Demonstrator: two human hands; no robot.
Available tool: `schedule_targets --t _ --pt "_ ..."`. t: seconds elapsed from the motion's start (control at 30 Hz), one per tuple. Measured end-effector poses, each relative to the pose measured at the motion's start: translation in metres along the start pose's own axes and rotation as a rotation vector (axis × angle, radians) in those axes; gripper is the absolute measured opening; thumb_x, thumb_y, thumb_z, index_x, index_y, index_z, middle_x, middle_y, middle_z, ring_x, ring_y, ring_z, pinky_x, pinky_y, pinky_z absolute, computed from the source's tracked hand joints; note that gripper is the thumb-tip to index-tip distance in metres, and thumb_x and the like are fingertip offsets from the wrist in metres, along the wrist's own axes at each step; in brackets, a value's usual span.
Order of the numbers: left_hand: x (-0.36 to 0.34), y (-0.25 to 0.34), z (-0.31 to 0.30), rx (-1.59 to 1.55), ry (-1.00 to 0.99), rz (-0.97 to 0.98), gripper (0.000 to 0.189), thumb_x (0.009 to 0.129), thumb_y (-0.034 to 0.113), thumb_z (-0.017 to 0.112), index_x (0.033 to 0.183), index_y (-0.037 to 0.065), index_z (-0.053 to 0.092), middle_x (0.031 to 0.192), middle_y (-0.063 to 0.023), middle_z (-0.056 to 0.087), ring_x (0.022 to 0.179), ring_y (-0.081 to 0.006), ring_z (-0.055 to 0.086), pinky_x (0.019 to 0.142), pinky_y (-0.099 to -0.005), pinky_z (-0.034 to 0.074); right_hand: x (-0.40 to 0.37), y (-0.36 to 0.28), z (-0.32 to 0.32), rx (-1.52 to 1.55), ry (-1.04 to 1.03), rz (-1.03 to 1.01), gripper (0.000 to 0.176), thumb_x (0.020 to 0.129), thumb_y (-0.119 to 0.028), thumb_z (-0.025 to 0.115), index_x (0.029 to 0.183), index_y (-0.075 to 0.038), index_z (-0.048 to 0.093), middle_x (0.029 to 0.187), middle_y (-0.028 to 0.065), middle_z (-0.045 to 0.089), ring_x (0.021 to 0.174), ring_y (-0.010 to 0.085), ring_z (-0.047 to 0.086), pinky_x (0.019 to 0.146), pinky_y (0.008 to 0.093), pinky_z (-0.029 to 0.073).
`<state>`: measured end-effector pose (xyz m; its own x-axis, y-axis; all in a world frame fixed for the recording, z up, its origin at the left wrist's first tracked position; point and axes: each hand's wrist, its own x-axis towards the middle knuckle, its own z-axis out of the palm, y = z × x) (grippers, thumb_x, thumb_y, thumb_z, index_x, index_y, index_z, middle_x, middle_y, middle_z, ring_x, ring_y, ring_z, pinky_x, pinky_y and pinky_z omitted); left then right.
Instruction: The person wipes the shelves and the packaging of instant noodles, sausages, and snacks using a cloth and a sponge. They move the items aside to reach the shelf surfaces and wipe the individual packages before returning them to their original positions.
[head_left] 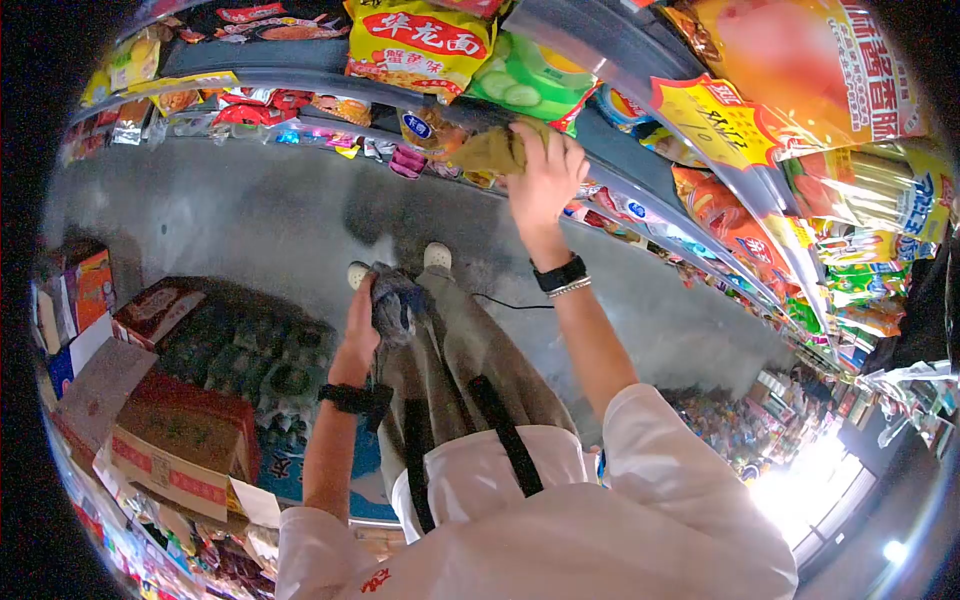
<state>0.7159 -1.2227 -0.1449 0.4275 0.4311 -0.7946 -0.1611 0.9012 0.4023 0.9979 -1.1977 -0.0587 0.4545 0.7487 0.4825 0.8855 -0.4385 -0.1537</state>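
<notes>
My right hand (545, 175) reaches forward to the shelf edge, fingers closed over a folded olive-yellow cloth (490, 152). The cloth lies along the shelf's front, beside a round blue label and just below a green snack bag (530, 78). A yellow noodle packet (420, 45) stands on the shelf to its left. Lower down, near my thighs, my left hand (362, 318) is closed around a crumpled grey-blue bundle (397, 305) that looks like cloth. Its fingers are partly hidden by the bundle.
Shelves of packaged snacks run across the front and down the right, with a yellow price sign (715, 120) on one edge. Cardboard boxes (170, 470) and dark packed goods (265, 355) stand on the left. A black cable (510, 302) lies on the grey floor (270, 210).
</notes>
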Motion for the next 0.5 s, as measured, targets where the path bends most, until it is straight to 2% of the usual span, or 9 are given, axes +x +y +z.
schedule_targets --t 0.03,0.1,0.23,0.37,0.47,0.5 --pt "-0.007 0.002 0.004 0.156 -0.055 0.209 0.037 0.087 0.036 0.045 0.105 0.006 0.055 0.098 -0.0087 0.062 0.085 -0.0225 0.061 0.074 -0.0377 0.05 -0.003 0.008 -0.003 -0.002 -0.001 0.006 0.048 0.051 -0.007 0.066 0.096 -0.021 0.06 0.093 0.0025 0.053 0.093 0.024 0.046 0.078 0.0357 0.034" --pt "-0.001 0.004 0.0 0.097 -0.04 0.142 0.037 0.088 0.036 0.045 0.105 0.006 0.055 0.097 -0.0091 0.062 0.084 -0.0227 0.061 0.074 -0.0377 0.05 -0.007 0.027 -0.012 -0.016 -0.041 0.023 0.042 0.058 -0.014 0.066 0.098 -0.02 0.058 0.097 0.0037 0.051 0.096 0.0252 0.044 0.078 0.0394 0.034" --pt "0.017 0.008 -0.005 -0.18 0.032 -0.098 0.037 0.089 0.036 0.043 0.102 0.004 0.056 0.096 -0.0104 0.062 0.082 -0.0236 0.062 0.074 -0.0378 0.051 -0.013 0.069 -0.03 -0.072 0.012 -0.003 0.043 0.057 -0.011 0.066 0.098 -0.02 0.059 0.1 0.0054 0.051 0.094 0.027 0.045 0.079 0.0393 0.035" --pt "0.009 0.021 0.003 -0.069 0.076 -0.102 0.039 0.089 0.037 0.042 0.104 0.003 0.055 0.098 -0.0108 0.062 0.083 -0.0236 0.062 0.073 -0.0366 0.051 -0.017 0.105 -0.05 -0.183 -0.069 0.01 0.043 0.056 -0.011 0.068 0.097 -0.02 0.06 0.1 0.0043 0.052 0.092 0.0259 0.046 0.078 0.038 0.035" --pt "0.016 0.006 -0.013 -0.18 -0.03 -0.106 0.039 0.09 0.036 0.04 0.106 0.003 0.053 0.098 -0.0105 0.061 0.084 -0.0233 0.062 0.073 -0.0365 0.051 -0.01 0.109 -0.058 -0.097 -0.17 0.062 0.043 0.057 -0.01 0.069 0.098 -0.017 0.06 0.094 0.004 0.056 0.086 0.0257 0.05 0.077 0.0356 0.039" --pt "0.014 0.002 -0.015 -0.093 -0.058 -0.008 0.038 0.09 0.035 0.039 0.106 0.003 0.053 0.097 -0.0104 0.062 0.083 -0.0234 0.062 0.073 -0.037 0.051 -0.005 0.106 -0.055 -0.093 -0.169 0.051 0.043 0.057 -0.01 0.069 0.098 -0.017 0.06 0.094 0.004 0.056 0.086 0.0257 0.05 0.077 0.0356 0.039"
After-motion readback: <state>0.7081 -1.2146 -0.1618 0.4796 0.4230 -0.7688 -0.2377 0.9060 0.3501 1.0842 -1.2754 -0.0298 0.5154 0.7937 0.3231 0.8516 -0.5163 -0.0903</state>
